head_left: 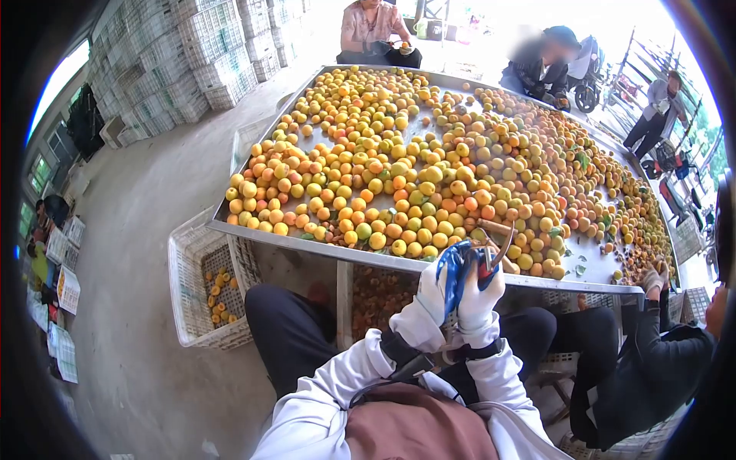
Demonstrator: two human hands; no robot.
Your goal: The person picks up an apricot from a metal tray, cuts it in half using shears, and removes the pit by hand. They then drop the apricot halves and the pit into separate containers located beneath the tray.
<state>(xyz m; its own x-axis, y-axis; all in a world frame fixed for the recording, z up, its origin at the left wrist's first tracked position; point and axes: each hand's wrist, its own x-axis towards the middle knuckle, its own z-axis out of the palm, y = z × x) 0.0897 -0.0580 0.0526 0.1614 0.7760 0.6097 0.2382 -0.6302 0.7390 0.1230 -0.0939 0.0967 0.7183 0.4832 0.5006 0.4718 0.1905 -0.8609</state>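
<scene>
The right hand (478,300) has its fingers closed around a red tool (484,268), whose exact form is hard to make out. Blue material (454,277) hides the left hand's (431,290) fingers, so I cannot tell their grip; just beyond, many yellow-orange fruits (377,241) lie on the tabletop (590,251).

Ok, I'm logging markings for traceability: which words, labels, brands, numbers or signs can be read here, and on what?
No text can be read.
Stacked crates: greenish marks, too small and blurred to tell whether they are lettering.
Fruit and table: no lettering visible.
</scene>
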